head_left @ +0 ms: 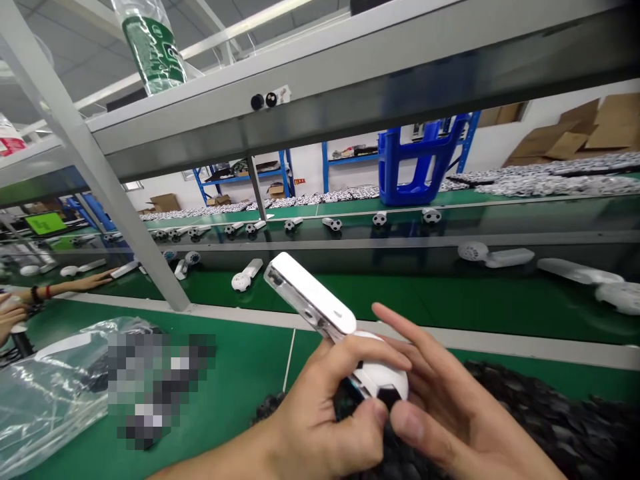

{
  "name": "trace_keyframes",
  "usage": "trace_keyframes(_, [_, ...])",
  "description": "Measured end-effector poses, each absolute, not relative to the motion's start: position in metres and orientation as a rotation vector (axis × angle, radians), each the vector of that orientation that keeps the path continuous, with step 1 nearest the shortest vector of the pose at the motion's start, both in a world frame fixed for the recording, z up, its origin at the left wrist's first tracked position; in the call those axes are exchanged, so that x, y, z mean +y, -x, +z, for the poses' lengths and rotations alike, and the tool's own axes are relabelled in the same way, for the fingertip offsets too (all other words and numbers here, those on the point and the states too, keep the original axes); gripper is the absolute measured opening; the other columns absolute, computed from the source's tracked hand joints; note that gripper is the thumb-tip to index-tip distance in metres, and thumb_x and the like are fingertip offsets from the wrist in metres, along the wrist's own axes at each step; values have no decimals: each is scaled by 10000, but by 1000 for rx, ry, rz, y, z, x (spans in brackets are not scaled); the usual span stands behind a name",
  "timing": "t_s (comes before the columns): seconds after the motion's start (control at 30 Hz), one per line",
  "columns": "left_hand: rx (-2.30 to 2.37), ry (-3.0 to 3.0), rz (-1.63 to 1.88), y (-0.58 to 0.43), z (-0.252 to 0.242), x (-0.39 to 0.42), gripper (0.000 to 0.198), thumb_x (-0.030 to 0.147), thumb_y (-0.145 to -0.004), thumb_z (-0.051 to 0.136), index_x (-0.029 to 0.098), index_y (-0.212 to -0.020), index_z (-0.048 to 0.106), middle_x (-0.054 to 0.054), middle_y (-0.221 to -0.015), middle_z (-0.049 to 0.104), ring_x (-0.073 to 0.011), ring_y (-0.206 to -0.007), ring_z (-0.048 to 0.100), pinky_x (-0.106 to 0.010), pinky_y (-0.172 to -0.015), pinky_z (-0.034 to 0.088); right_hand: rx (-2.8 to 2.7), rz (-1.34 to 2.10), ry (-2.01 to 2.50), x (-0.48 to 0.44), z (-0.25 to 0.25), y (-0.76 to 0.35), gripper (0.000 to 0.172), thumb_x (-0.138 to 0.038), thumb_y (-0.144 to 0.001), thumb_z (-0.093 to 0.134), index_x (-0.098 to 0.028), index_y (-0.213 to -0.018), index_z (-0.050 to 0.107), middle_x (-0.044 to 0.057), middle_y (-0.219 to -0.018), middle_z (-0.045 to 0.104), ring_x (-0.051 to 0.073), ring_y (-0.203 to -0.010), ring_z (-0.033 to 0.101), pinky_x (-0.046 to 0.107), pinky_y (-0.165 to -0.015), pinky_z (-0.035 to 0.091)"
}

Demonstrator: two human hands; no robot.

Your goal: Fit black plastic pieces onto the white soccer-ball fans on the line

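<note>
A white handheld device with a soccer-ball head (387, 377) is tilted between my hands, its long white handle (313, 293) pointing up and left. An open seam with inner parts shows along the handle's side. My left hand (333, 407) grips the device where handle and ball meet, its thumb by a black patch on the ball. From the right, my right hand (450, 400) cups the ball with its thumb at the same patch; its index finger sticks out straight. Its other fingers are partly hidden behind the ball. Below both hands lies a heap of small black pieces (550, 420).
A dark green conveyor (320, 283) carries several similar white devices (245, 277). A clear plastic bag (55, 393) lies at left, near another person's hand (13, 317). A slanted metal post (120, 193) and an overhead shelf beam (320, 87) frame the bench. A blue stool (410, 197) stands beyond.
</note>
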State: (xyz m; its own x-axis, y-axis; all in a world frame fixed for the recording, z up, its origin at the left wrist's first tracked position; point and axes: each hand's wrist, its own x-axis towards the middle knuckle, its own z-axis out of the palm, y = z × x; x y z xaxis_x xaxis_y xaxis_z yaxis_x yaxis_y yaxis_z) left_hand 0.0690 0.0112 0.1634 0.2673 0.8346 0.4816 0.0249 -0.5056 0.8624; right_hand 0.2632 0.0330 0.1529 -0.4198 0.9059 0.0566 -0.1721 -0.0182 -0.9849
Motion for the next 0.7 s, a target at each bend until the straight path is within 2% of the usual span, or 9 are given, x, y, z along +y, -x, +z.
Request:
trace_keyframes(0.13, [821, -1765, 1235, -70, 163, 8, 306, 326, -975, 742, 265, -1275, 740, -100, -1201, 700, -335, -1149, 661, -520, -1087, 513, -1400, 1774, 732, 34, 160, -266, 691, -547, -904, 961, -378, -1524, 708, 86, -1607, 709, 346, -1506, 660, 442, -1229, 593])
trace_keyframes(0.27, [759, -1772, 1305, -76, 157, 5, 342, 389, -956, 790, 255, -1266, 730, -105, -1211, 680, -313, -1085, 662, -497, -1028, 546, -1398, 1706, 735, 27, 165, -267, 560, -469, -959, 928, -411, -1486, 748, 32, -1597, 722, 322, -1511, 657, 430, -1246, 582])
trace_keyframes(0.4, [839, -1756, 1430, -82, 150, 3, 237, 309, -931, 870, 270, -1141, 768, -52, -1099, 684, -244, -1000, 651, -398, -940, 532, -1400, 1644, 705, 20, 162, -264, 471, -439, -999, 897, -458, -1451, 766, -20, -1594, 721, 261, -1442, 711, 345, -1211, 602])
trace_keyframes(0.5, [809, -1848, 1526, -85, 148, 6, 250, 226, -878, 884, 254, -1104, 783, -35, -1025, 678, -215, -940, 642, -346, -867, 538, -1439, 1602, 655, 18, 159, -260, 455, -418, -1007, 890, -464, -1444, 773, -30, -1537, 757, 242, -1388, 744, 301, -1170, 622])
trace_keyframes(0.63, [667, -1993, 1601, -83, 150, 12, 271, 89, -831, 824, 212, -1064, 761, 14, -861, 630, -132, -753, 563, -252, -716, 497, -1467, 1572, 630, 22, 156, -259, 416, -412, -1016, 883, -505, -1409, 785, -57, -1481, 785, 219, -1329, 775, 241, -1108, 640])
trace_keyframes(0.7, [677, -2053, 1536, -78, 153, 13, 300, 102, -848, 832, 210, -1119, 765, -11, -948, 671, -157, -845, 612, -271, -796, 535, -1538, 1499, 635, 26, 156, -263, 456, -430, -1025, 870, -536, -1449, 740, -66, -1535, 750, 217, -1356, 762, 230, -1111, 631])
